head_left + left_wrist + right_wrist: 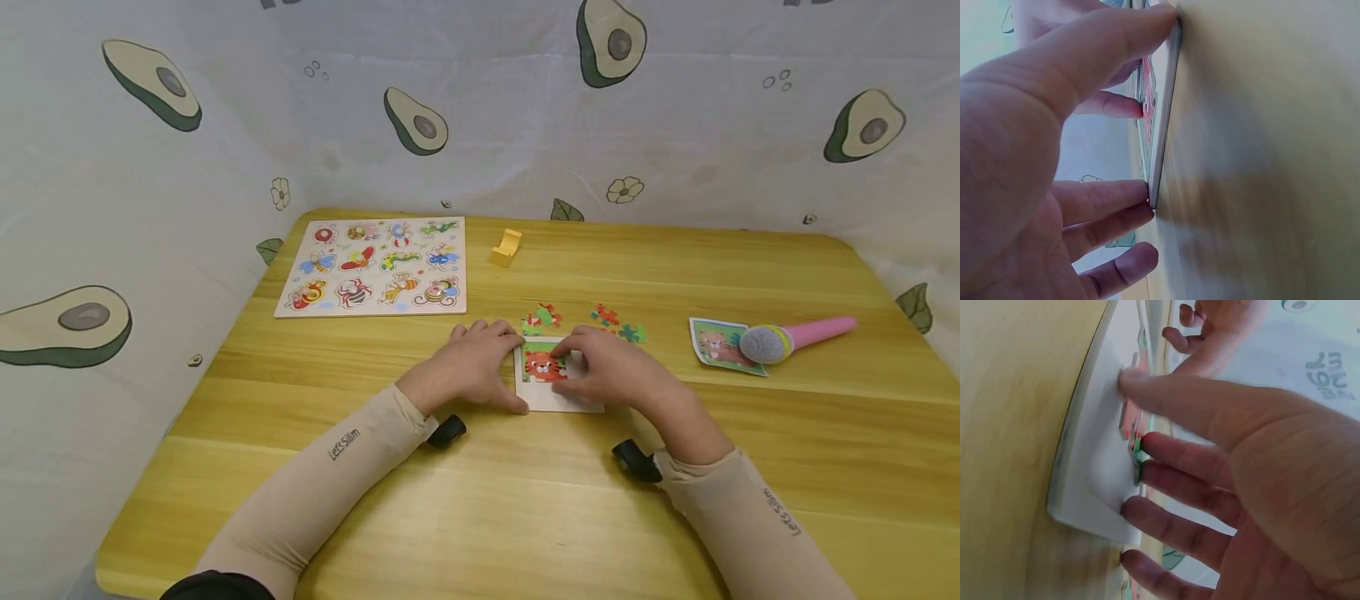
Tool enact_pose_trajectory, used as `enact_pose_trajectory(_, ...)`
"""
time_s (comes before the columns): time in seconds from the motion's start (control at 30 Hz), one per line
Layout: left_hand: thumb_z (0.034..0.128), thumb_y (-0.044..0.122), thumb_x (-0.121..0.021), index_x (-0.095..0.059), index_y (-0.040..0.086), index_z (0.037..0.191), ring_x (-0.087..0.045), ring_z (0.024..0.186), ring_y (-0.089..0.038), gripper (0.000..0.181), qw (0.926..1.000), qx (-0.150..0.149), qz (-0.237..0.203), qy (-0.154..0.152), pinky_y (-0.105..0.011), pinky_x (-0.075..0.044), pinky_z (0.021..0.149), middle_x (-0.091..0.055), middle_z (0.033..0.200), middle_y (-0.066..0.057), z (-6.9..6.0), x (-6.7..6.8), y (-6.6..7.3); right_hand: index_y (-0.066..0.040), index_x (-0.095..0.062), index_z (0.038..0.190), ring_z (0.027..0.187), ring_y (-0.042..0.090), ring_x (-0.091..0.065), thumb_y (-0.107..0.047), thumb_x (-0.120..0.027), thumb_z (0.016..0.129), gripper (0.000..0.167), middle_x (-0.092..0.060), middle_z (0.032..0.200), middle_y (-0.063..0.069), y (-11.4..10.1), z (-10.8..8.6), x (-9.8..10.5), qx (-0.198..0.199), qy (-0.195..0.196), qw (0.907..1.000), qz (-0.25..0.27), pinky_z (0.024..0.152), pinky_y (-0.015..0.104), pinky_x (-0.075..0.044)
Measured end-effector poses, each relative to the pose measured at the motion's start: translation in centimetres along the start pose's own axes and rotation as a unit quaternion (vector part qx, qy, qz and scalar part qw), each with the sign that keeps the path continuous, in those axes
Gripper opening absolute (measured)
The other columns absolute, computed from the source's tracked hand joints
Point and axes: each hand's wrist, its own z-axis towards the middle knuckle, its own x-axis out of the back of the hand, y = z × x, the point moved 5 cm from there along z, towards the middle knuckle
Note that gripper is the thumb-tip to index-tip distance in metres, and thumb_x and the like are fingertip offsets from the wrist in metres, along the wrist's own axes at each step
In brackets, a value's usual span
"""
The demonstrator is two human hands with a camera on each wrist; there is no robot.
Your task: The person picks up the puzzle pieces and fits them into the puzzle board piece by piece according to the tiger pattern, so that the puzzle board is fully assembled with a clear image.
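Observation:
A small white puzzle board (551, 398) lies flat on the table, with a partly assembled red tiger picture (540, 367) on a green ground at its left side. My left hand (476, 362) grips the board's left side, thumb at the near corner and fingertips at the far corner. Over the picture's right side, my right hand (618, 371) pinches a red puzzle piece (1127, 419) against the board between thumb and fingers. That hand covers much of the board's right half. Loose jigsaw pieces (547, 317) lie just beyond the board, and more loose pieces (606, 314) lie behind the right hand.
A wooden board of insect pictures (375, 267) lies at the back left, beside a small yellow holder (506, 247). To the right, a toy microphone (813, 331) rests partly on a picture card (716, 342). An avocado-print cloth (510, 108) hangs behind the table (487, 517).

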Motion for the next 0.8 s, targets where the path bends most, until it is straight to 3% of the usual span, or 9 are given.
enact_pose_trajectory(0.27,0.0703,0.068,-0.08,-0.048,0.016,0.151,-0.04,0.126,-0.021,0.101,1.0,-0.004,0.007,0.0,-0.041,-0.031,0.095,-0.043,0.148,0.004,-0.05,0.08,-0.01,-0.007,-0.073,0.115,0.105,0.029,-0.059,-0.032,-0.083,0.085,0.041,-0.062,0.123,0.013,0.14,0.08,-0.05,0.01,0.004,0.9999,-0.003,0.094,0.049,-0.048)
enact_pose_trajectory(0.8,0.07,0.068,-0.081,-0.046,0.017,0.152,-0.039,0.128,-0.022,0.102,0.9999,-0.016,-0.006,0.0,-0.042,-0.03,0.097,-0.041,0.152,0.004,-0.04,0.32,-0.44,-0.006,-0.072,0.113,0.11,0.03,-0.058,-0.035,-0.084,0.084,0.043,-0.063,0.122,0.013,0.34,0.12,-0.02,0.004,0.012,0.9999,0.005,0.097,0.05,-0.046)
